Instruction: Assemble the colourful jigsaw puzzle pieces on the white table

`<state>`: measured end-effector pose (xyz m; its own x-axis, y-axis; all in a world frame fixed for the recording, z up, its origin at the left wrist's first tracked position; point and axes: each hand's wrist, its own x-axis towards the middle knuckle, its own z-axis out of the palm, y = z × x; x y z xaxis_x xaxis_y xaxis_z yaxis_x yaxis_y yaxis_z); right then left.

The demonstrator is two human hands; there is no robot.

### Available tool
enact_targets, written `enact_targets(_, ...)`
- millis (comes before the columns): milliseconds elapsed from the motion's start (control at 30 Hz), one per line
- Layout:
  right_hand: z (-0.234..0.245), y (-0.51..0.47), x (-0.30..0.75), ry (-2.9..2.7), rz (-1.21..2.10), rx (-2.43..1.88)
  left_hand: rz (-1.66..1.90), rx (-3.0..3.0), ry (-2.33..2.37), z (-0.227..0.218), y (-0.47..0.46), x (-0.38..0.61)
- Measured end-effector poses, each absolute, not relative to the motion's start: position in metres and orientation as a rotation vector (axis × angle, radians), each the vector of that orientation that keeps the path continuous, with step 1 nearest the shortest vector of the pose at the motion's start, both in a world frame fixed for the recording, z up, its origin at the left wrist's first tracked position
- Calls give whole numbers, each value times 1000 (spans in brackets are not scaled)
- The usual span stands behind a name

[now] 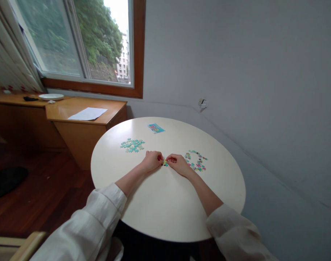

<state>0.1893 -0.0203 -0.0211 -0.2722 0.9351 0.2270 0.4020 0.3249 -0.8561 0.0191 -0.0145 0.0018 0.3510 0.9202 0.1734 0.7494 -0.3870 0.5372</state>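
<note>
My left hand (152, 160) and my right hand (178, 163) meet at the middle of a round cream table (165, 203). Both are closed in a pinch on small jigsaw pieces (165, 162) held between their fingertips, just above the tabletop. A heap of teal puzzle pieces (132, 145) lies to the left of my left hand. A looser, more colourful scatter of pieces (196, 161) lies just right of my right hand. A small printed card (156, 128) rests at the table's far side.
A wooden desk (81, 123) with a sheet of paper (87, 113) stands left of the table under a window; a white plate (51, 96) sits farther left. Grey walls close in behind and to the right. A chair arm (24, 244) shows at bottom left.
</note>
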Motion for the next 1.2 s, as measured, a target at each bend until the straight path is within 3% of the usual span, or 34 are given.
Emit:
enact_targets(267,-22,-20,191,-1922,801,-1188,730,2216,1523,2,-10,15)
enact_targets(733,-17,-24,191,-2038,690,-1201,565,2257,1570,5,-13,15)
enact_targets(1200,-18,-20,192,-1855,804,-1226,581,2275,1514,6,-12,13)
